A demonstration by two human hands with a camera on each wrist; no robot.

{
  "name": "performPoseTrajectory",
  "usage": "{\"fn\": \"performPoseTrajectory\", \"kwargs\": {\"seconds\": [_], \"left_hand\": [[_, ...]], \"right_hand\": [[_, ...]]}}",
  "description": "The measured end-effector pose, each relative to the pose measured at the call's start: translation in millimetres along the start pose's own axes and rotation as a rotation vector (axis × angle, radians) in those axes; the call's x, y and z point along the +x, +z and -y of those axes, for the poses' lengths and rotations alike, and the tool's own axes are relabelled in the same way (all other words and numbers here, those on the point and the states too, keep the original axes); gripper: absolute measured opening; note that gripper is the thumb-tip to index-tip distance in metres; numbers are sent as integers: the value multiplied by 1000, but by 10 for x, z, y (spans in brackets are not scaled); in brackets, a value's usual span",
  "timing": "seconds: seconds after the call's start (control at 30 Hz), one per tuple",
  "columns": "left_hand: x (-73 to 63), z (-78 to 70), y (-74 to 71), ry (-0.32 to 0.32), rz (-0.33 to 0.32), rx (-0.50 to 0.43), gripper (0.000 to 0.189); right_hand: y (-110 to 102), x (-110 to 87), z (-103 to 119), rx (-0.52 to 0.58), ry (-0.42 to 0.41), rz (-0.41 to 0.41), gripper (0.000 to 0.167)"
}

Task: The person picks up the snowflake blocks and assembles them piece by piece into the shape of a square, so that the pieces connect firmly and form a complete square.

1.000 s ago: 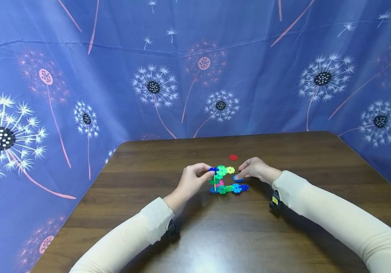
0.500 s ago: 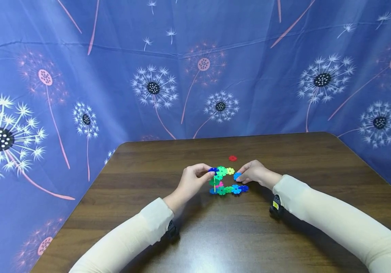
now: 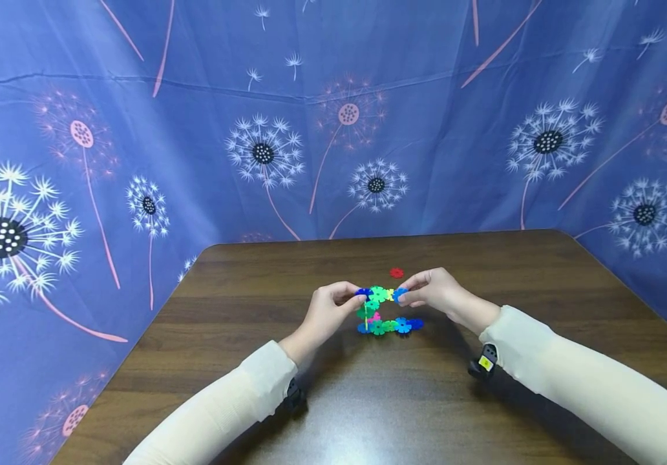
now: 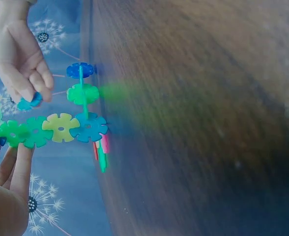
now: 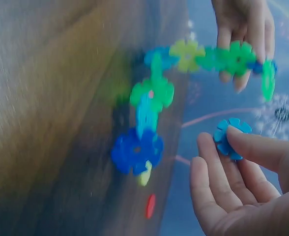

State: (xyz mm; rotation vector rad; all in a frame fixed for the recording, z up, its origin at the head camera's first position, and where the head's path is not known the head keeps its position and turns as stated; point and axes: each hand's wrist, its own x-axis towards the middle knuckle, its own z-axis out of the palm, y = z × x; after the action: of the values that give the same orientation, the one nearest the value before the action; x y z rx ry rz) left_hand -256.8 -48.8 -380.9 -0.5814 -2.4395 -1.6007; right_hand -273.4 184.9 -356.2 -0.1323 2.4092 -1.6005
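A chain of interlocked flower-shaped plastic discs (image 3: 390,327) in green, blue and yellow stands on the table, with one row along the tabletop and a column rising at its left. At the column's top, my left hand (image 3: 324,313) pinches a dark blue disc (image 3: 362,294). My right hand (image 3: 443,296) holds a lighter blue notched disc (image 5: 224,139) between thumb and fingers. It is apart from the chain in the right wrist view, to the right of the light green disc (image 3: 377,294) at the upper end. The left fingertips partly hide the dark blue disc.
A loose red disc (image 3: 396,273) lies on the brown wooden table (image 3: 333,400) behind the chain. A yellow disc (image 5: 144,173) is also behind it, near the red one. Blue dandelion-patterned cloth (image 3: 322,129) hangs past the table's far edge.
My right hand has picked the blue disc up from the table, turned it and raised it toward the chain's upper end. The left hand keeps its hold almost unmoved.
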Motion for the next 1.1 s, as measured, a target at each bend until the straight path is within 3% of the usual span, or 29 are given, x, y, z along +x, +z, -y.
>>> {"fn": "performPoseTrajectory", "kwargs": {"seconds": [0.13,0.37,0.47,1.03,1.1], "left_hand": [[-11,-20,-1,8,-3,-2,9],[-113,-324,-99,48,36,-29,11],[-124,-361,-120,49,48,-31,11],[-105,-375,-101,55,50,-13,11],[-85,-322,-87,55,54,-5,11]], "right_hand": [[57,-114,71,-4,-35,-25,21],[73,-211,174,-34,-83,-53,20],[81,-227,198,-51,-83,-59,19],[95,-233,204,-73,-141,-62,17],[101,-235,203,-72,-156,-59,18]]}}
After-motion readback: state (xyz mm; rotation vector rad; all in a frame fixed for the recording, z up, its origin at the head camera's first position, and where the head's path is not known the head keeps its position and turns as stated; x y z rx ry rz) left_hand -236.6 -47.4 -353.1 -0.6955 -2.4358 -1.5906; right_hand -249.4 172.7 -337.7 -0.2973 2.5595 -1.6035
